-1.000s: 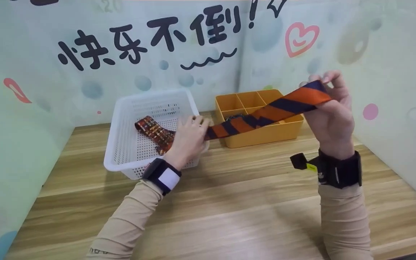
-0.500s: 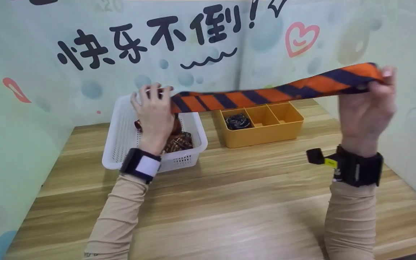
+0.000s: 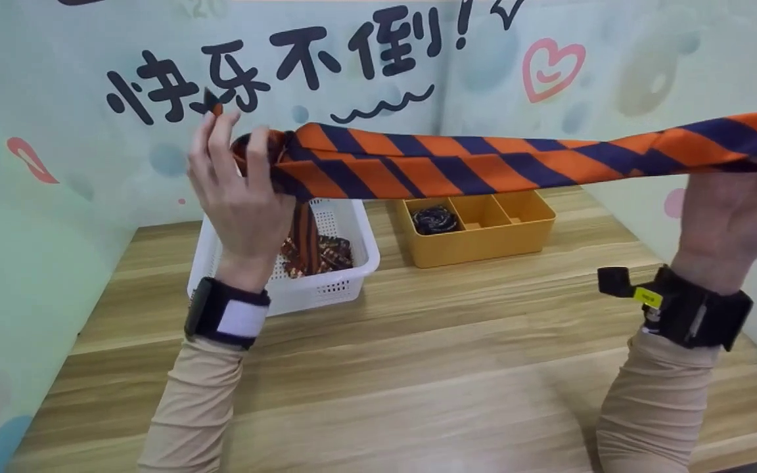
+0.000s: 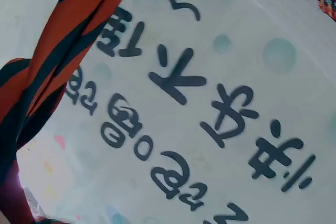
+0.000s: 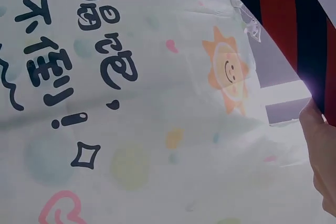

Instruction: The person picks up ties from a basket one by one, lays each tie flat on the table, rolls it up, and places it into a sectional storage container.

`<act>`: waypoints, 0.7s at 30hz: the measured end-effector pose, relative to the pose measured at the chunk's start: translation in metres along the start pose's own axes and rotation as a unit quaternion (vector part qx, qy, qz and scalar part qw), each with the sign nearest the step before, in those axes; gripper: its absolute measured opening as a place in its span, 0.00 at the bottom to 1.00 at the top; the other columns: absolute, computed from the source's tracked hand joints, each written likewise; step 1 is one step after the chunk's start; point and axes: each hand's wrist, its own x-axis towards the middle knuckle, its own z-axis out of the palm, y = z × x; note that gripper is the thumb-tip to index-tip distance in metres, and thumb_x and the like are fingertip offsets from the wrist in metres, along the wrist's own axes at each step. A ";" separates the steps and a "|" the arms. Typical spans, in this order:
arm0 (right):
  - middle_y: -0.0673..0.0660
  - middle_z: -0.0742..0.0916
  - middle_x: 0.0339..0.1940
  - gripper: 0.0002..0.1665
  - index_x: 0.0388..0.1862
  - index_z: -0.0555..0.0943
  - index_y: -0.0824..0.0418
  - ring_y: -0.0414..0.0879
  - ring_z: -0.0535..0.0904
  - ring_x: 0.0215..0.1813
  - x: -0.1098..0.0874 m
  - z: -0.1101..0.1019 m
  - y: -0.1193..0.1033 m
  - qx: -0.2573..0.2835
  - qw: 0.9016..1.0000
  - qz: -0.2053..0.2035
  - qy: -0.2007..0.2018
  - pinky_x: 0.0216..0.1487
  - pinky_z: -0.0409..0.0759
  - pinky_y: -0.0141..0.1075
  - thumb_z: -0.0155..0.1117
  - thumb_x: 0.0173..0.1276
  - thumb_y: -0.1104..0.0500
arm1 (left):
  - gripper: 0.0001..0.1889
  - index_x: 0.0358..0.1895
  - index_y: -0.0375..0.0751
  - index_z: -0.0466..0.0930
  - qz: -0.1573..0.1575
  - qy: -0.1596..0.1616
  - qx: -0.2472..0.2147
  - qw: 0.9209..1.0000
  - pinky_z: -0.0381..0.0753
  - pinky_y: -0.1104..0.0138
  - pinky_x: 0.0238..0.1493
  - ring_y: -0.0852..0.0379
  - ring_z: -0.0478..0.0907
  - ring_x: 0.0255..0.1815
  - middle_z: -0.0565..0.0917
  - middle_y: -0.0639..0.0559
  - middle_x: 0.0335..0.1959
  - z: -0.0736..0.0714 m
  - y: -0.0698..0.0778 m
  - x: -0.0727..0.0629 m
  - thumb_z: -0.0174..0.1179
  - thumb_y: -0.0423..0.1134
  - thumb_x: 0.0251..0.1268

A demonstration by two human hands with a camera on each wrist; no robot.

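Observation:
An orange and navy striped necktie (image 3: 457,167) is stretched in the air between my two hands, doubled over along part of its length. My left hand (image 3: 240,190) grips its bunched end above the basket, and a tail of striped cloth hangs from there. At the far right my right hand (image 3: 740,210) holds the other end, its fingertips partly cut off by the frame edge. In the left wrist view the twisted necktie (image 4: 68,51) runs down the left side. The right wrist view has the thumb of my right hand (image 5: 320,156) against the striped cloth.
A white perforated basket (image 3: 322,289) stands on the wooden table (image 3: 418,355), with patterned neckties (image 3: 336,253) inside. To its right is a yellow divided box (image 3: 483,243), a dark rolled necktie (image 3: 435,220) in one compartment. Printed wall sheets (image 3: 378,98) close off the back and sides.
Both hands have risen and spread apart, my left moving up and left from the basket, my right moving right. The necktie has come up out of the basket and is now stretched between them.

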 end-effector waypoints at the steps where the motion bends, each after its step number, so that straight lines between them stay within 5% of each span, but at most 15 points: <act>1: 0.69 0.70 0.27 0.03 0.38 0.63 0.72 0.64 0.68 0.34 0.000 0.002 -0.002 -0.002 1.000 -0.012 0.007 0.42 0.70 0.57 0.40 0.70 0.70 | 0.11 0.45 0.41 0.73 -0.007 -0.008 -0.016 1.000 0.75 0.53 0.57 0.42 0.76 0.53 0.78 0.40 0.52 -0.004 0.003 0.000 0.59 0.40 0.63; 5: 0.67 0.68 0.27 0.29 0.40 0.62 0.71 0.63 0.67 0.33 0.003 0.006 -0.009 -0.009 0.999 -0.033 0.035 0.36 0.70 0.55 0.15 0.78 0.52 | 0.08 0.41 0.34 0.75 -0.003 -0.051 -0.094 0.994 0.83 0.57 0.45 0.44 0.81 0.41 0.80 0.39 0.44 -0.025 0.016 -0.001 0.57 0.26 0.58; 9: 0.68 0.68 0.27 0.32 0.41 0.63 0.71 0.63 0.67 0.33 0.007 0.005 -0.013 -0.020 0.999 -0.022 0.041 0.34 0.70 0.54 0.13 0.77 0.49 | 0.05 0.36 0.28 0.75 -0.031 -0.063 -0.188 0.980 0.82 0.61 0.46 0.46 0.79 0.42 0.79 0.37 0.40 -0.042 0.030 0.007 0.56 0.22 0.56; 12: 0.69 0.68 0.29 0.32 0.44 0.63 0.70 0.64 0.67 0.34 0.010 0.001 -0.017 -0.019 0.999 -0.020 0.038 0.36 0.71 0.55 0.13 0.77 0.49 | 0.06 0.35 0.23 0.70 -0.088 -0.078 -0.308 0.944 0.80 0.63 0.52 0.50 0.80 0.47 0.78 0.37 0.43 -0.050 0.038 0.015 0.52 0.18 0.52; 15: 0.70 0.70 0.32 0.31 0.46 0.64 0.71 0.64 0.67 0.35 0.012 -0.004 -0.021 -0.014 0.999 -0.028 0.039 0.38 0.71 0.55 0.14 0.77 0.50 | 0.09 0.34 0.22 0.66 -0.139 -0.127 -0.428 0.884 0.80 0.65 0.52 0.53 0.80 0.49 0.79 0.39 0.44 -0.057 0.041 0.015 0.46 0.13 0.46; 17: 0.70 0.70 0.33 0.31 0.46 0.64 0.71 0.64 0.66 0.36 0.014 -0.007 -0.024 -0.008 0.999 -0.034 0.040 0.38 0.70 0.55 0.15 0.77 0.51 | 0.11 0.33 0.23 0.63 -0.153 -0.176 -0.469 0.852 0.80 0.67 0.50 0.55 0.80 0.46 0.80 0.40 0.42 -0.061 0.042 0.012 0.46 0.12 0.43; 19: 0.70 0.70 0.33 0.31 0.46 0.65 0.72 0.64 0.66 0.37 0.016 -0.010 -0.026 0.002 0.998 -0.039 0.042 0.38 0.69 0.54 0.15 0.77 0.51 | 0.12 0.34 0.24 0.64 -0.145 -0.226 -0.474 0.839 0.78 0.69 0.47 0.56 0.79 0.41 0.81 0.41 0.38 -0.065 0.041 0.009 0.50 0.14 0.43; 21: 0.70 0.71 0.33 0.32 0.45 0.65 0.72 0.63 0.66 0.37 0.018 -0.014 -0.029 -0.006 0.998 -0.038 0.039 0.38 0.69 0.53 0.14 0.77 0.51 | 0.14 0.37 0.26 0.67 -0.117 -0.284 -0.449 0.839 0.75 0.70 0.43 0.58 0.76 0.37 0.81 0.44 0.34 -0.070 0.040 0.008 0.58 0.19 0.44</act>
